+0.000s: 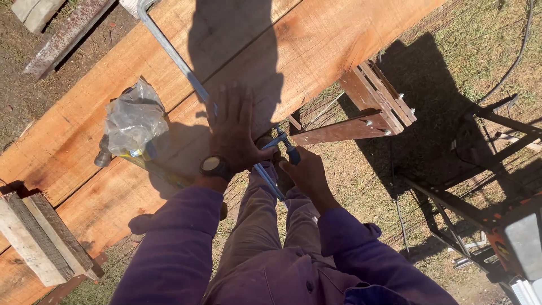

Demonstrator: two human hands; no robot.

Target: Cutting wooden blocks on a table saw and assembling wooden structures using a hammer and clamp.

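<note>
**Hands at a long bar clamp on wide timber planks**

At about 8 o'clock in the view, a short stack of pale wooden blocks [39, 240] lies across the near edge of the reddish planks [84, 135], which run from 8 o'clock up to 1 o'clock. Toward 9 o'clock, a crumpled clear plastic bag [134, 121] sits on the planks with small metal pieces under and beside it; what they are cannot be told.

From 11 o'clock, a long grey bar clamp [175, 59] runs down across the planks to the centre, its top bent into a hook at the upper edge of the view. The left hand [232, 133], a watch [213, 165] on its wrist, lies flat on the wood with the fingers spread apart, palm down, resting over the bar where it nears the plank edge. It grips nothing; it presses on the surface.

Just past centre, toward 5 o'clock of that hand, the right hand [307, 172] is closed around the lower end of the clamp, beside its blue sliding jaw and screw [285, 144], just off the near plank edge. Both arms wear purple sleeves.

At 2 o'clock, a brown wooden trestle [370, 107] with bolts stands under the planks on dry grass. At 4 o'clock, a dark metal stand [480, 226] with orange parts stands well apart from the hands.
</note>
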